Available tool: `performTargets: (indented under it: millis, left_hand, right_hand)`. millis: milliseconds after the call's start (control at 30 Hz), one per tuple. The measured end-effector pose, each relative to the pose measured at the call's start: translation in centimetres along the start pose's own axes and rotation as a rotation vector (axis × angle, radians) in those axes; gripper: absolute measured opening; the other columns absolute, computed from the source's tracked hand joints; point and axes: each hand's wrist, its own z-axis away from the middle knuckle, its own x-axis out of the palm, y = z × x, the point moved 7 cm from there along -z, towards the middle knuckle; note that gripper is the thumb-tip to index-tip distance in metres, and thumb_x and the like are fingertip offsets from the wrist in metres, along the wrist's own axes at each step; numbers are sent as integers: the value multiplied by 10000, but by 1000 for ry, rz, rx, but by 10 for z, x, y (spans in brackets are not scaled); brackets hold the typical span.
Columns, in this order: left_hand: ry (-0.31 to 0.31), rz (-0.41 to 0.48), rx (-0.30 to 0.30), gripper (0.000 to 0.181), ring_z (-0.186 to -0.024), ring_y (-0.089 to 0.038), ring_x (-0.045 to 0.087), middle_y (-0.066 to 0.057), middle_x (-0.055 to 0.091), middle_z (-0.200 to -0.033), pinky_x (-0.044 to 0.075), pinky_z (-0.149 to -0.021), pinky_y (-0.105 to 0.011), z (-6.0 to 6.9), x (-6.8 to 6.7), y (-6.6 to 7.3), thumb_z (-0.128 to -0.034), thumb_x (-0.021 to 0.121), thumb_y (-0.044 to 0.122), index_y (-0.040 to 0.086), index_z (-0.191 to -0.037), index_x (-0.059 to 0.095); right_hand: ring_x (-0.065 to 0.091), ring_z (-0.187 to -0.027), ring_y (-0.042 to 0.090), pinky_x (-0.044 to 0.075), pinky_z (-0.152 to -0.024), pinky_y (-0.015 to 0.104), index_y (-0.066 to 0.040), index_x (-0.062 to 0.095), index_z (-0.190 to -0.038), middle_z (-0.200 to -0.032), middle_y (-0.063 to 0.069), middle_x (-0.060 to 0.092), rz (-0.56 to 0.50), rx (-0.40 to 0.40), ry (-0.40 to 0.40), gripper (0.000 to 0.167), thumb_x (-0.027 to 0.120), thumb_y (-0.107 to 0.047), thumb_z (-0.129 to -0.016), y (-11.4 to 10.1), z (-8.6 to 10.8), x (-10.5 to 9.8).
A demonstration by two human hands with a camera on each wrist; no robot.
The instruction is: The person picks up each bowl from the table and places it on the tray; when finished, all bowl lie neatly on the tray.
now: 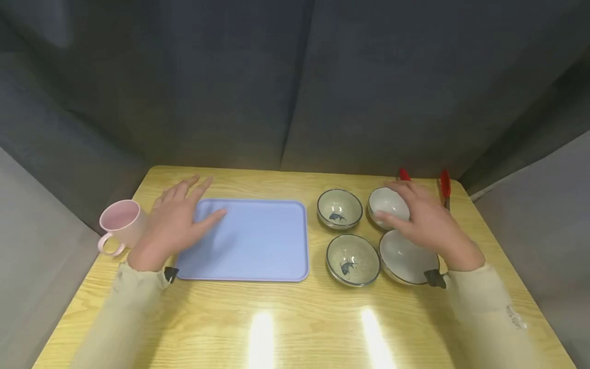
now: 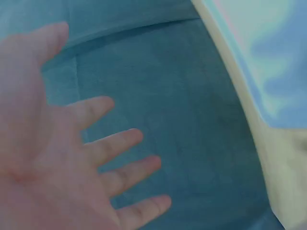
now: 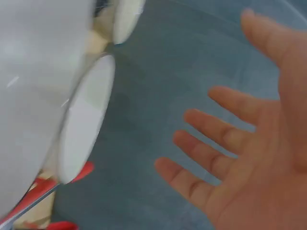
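My left hand (image 1: 172, 220) hovers over the left end of a light blue tray (image 1: 258, 241), fingers spread and holding nothing. Just left of it stands a pink mug (image 1: 121, 223) with its handle toward the front left. My right hand (image 1: 426, 220), also spread and bare, is above two bowls at the right: a small white bowl (image 1: 388, 204) behind and a larger white bowl (image 1: 405, 259) in front, partly hidden by the hand. Beside them sit two bowls with a blue fish painted inside, a rear fish bowl (image 1: 339, 209) and a front fish bowl (image 1: 353, 260).
Two red-ended utensils lie at the back right: one red utensil (image 1: 445, 184) near the corner, another red tip (image 1: 404, 175) behind the small white bowl. Dark curtains (image 1: 295, 87) hang behind the wooden table (image 1: 207, 323), and grey panels flank it.
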Motion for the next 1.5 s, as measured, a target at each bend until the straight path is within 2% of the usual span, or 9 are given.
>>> performTargets:
  millis: [133, 300, 400, 500, 633, 733, 933, 1167, 1500]
  left_hand:
    - [95, 50, 24, 829, -1515, -527, 508, -218, 500, -1693, 475, -1181, -783, 14, -6, -12, -1066, 655, 653, 183, -1719, 456]
    - [155, 163, 67, 664, -1412, -482, 596, -222, 617, -1537, 537, -1122, -712, 32, -3, -23, -1059, 764, 465, 85, -1582, 610]
    - [135, 233, 69, 605, -1345, -448, 627, -209, 636, -1503, 571, -1083, -671, 41, 3, -31, -1056, 790, 400, 87, -1550, 636]
    - [108, 295, 50, 593, -1292, -428, 644, -201, 633, -1495, 603, -1048, -650, 48, 9, -39, -1057, 799, 368, 95, -1555, 629]
    - [73, 353, 27, 588, -1290, -459, 664, -225, 627, -1496, 624, -1052, -681, 59, 15, -49, -1061, 799, 322, 76, -1561, 613]
    - [13, 369, -8, 612, -1314, -491, 669, -249, 610, -1524, 631, -1058, -693, 66, 21, -55, -1066, 791, 331, 67, -1580, 589]
    - [-110, 387, -94, 780, -1281, -535, 691, -320, 550, -1570, 662, -1007, -656, 79, 42, -63, -1025, 836, 413, 33, -1631, 526]
    - [-166, 365, -164, 968, -1244, -478, 712, -334, 599, -1499, 680, -928, -561, 89, 63, -66, -951, 903, 476, -61, -1635, 478]
    - [-204, 398, -242, 968, -1156, -388, 741, -305, 664, -1384, 652, -845, -393, 92, 72, -70, -904, 953, 398, -110, -1592, 500]
  right_hand:
    - [491, -1486, 551, 462, -1166, 811, -31, 459, -1673, -1667, 313, 480, -63, 42, 23, 808, 739, -498, -1076, 25, 11, -1]
    - [521, -1407, 530, 529, -1109, 786, 44, 448, -1655, -1610, 335, 500, -141, 83, 36, 804, 775, -400, -1070, 59, 32, 6]
    - [535, -1406, 522, 658, -1063, 494, 39, 397, -1683, -1617, 334, 479, -202, 106, 4, 833, 780, -375, -1070, 76, 47, 14]
    - [498, -1462, 553, 565, -1013, 117, 33, 312, -1721, -1648, 341, 420, -282, 126, -36, 896, 793, -340, -1064, 89, 61, 25]
    - [452, -1479, 630, 625, -1162, 393, 55, 211, -1745, -1668, 387, 358, -351, 170, -64, 987, 817, -288, -1046, 101, 79, 45]
    - [503, -1427, 677, 637, -1058, 669, 88, 168, -1740, -1641, 406, 388, -366, 212, -76, 1030, 828, -278, -1038, 108, 90, 56]
    - [521, -1444, 670, 677, -947, 420, 54, 93, -1760, -1657, 387, 405, -340, 302, -125, 1123, 833, -369, -1029, 117, 108, 66]
    - [513, -1436, 682, 589, -838, 181, 45, 1, -1762, -1638, 427, 372, -446, 284, -164, 1151, 834, -246, -1022, 114, 114, 76]
    - [471, -1455, 704, 545, -831, 106, 41, -107, -1751, -1661, 499, 282, -455, 273, -189, 1302, 892, -244, -966, 110, 113, 80]
